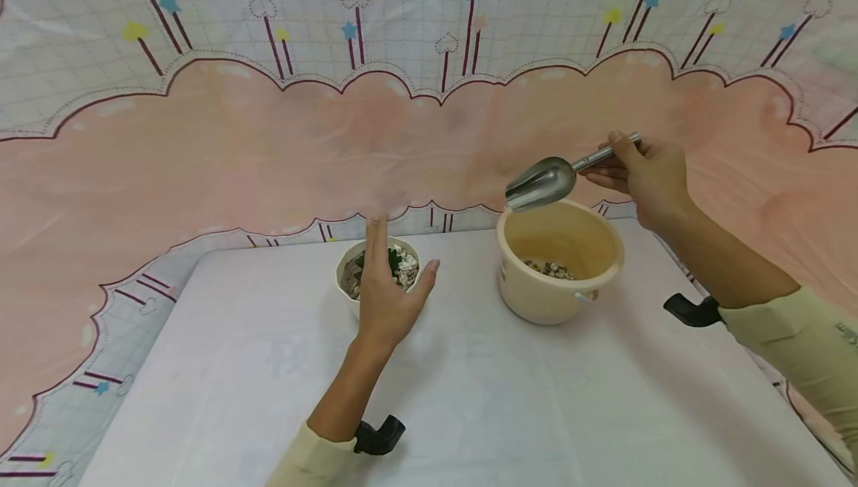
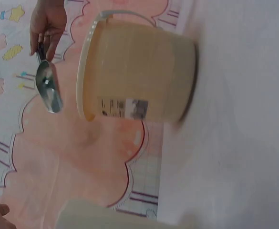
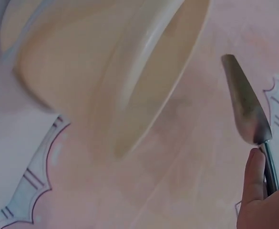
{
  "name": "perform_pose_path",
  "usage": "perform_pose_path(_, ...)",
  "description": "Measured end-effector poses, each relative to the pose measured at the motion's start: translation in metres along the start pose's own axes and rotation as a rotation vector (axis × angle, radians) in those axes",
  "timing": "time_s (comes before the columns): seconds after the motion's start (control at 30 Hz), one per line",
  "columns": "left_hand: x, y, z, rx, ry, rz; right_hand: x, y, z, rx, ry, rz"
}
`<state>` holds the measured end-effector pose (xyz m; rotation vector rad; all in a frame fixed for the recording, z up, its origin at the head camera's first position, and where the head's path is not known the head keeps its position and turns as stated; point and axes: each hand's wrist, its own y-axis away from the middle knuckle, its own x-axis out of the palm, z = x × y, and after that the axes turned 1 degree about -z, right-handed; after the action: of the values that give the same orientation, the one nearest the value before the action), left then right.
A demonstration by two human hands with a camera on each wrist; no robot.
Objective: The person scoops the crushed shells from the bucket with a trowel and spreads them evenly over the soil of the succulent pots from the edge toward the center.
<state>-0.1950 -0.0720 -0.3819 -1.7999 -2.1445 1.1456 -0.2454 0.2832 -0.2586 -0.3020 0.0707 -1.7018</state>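
Note:
My right hand (image 1: 650,174) grips the handle of a metal scoop (image 1: 544,183) above the rim of a cream bucket (image 1: 536,301). The scoop's bowl tilts down to the left, and I cannot tell whether it holds anything. Some speckled gravel (image 1: 553,270) lies at the bucket's bottom. On the left stands a small white pot (image 1: 345,290) with pale grains and something dark green inside. My left hand (image 1: 389,301) is in front of the pot with its fingers straight, hiding part of it; contact with the pot is unclear.
A white-covered table (image 1: 469,390) bears both containers. Behind it hangs a pink patterned cloth (image 1: 402,144). The bucket's thin handle (image 2: 129,15) hangs at its side. A black wrist mount (image 1: 380,436) sits on the left wrist, with a similar one on the right.

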Motion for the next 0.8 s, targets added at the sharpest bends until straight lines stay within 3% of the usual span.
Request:
perform_pose_path(0.1,0.011,-0.004,-0.008,0.018,0.04,0.05,-0.007,-0.003,0.0,-0.022,0.101,-0.009)
perform_pose_path(0.17,0.018,-0.005,-0.014,0.014,0.063,0.099,-0.01,-0.005,-0.003,-0.024,0.227,-0.003)
perform_pose_path(0.37,0.043,-0.006,-0.029,-0.071,0.099,0.249,-0.013,-0.011,-0.019,-0.014,0.61,0.046)
perform_pose_path(0.6,0.073,-0.007,-0.041,-0.141,0.115,0.37,-0.004,-0.018,-0.03,-0.024,0.785,0.137)
perform_pose_path(0.8,0.097,-0.01,-0.04,-0.141,0.143,0.383,0.007,-0.025,-0.04,-0.007,0.869,0.242)
